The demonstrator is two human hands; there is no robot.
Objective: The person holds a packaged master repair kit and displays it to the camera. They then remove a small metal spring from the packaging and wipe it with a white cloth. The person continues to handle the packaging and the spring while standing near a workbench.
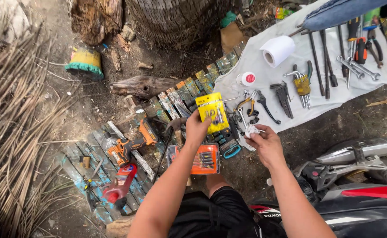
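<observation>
My left hand holds up a flat yellow blister pack with small tool bits in it, above the weathered painted planks. My right hand is closed on a small crumpled white piece, just right of the pack. Below my left forearm lies an orange case of bits. A small pair of yellow-handled pliers and a black lever rest on the white cloth just beyond my hands.
An orange and black power drill and a red bottle lie on the planks at left. The cloth carries a tissue roll, hex keys, spanners and long rods. A motorcycle stands at lower right, a tree trunk behind.
</observation>
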